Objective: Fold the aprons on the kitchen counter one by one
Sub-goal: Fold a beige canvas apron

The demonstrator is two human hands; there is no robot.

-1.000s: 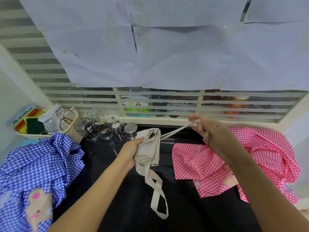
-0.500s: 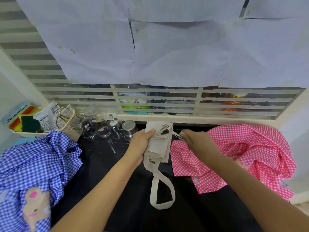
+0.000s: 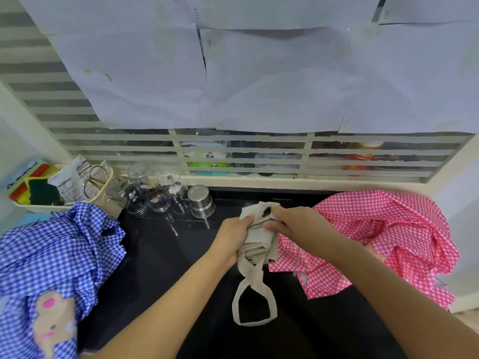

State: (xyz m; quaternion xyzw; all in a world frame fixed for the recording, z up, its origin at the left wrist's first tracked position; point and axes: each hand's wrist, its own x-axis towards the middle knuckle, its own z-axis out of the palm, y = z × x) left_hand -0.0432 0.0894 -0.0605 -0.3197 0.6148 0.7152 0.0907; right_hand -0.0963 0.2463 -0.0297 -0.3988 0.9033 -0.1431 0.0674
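Observation:
A beige apron [image 3: 256, 237], folded into a narrow bundle, is held over the black counter [image 3: 166, 255]. My left hand [image 3: 230, 239] grips the bundle's left side. My right hand [image 3: 293, 224] pinches its upper right part, fingers curled over the top. The apron's neck loop [image 3: 252, 304] hangs down onto the counter. A crumpled blue checked apron [image 3: 51, 265] lies at the left. A crumpled pink checked apron [image 3: 375, 242] lies at the right, partly under my right forearm.
Several upturned glasses [image 3: 150, 190] and a steel cup [image 3: 201, 200] stand at the counter's back. A cream tray [image 3: 39, 206] with sponges, a packet and scissors sits at the back left. A slatted window with taped paper sheets rises behind.
My right hand came down from the stretched strap to the bundle and now pinches it next to the left hand. The strap is no longer pulled out.

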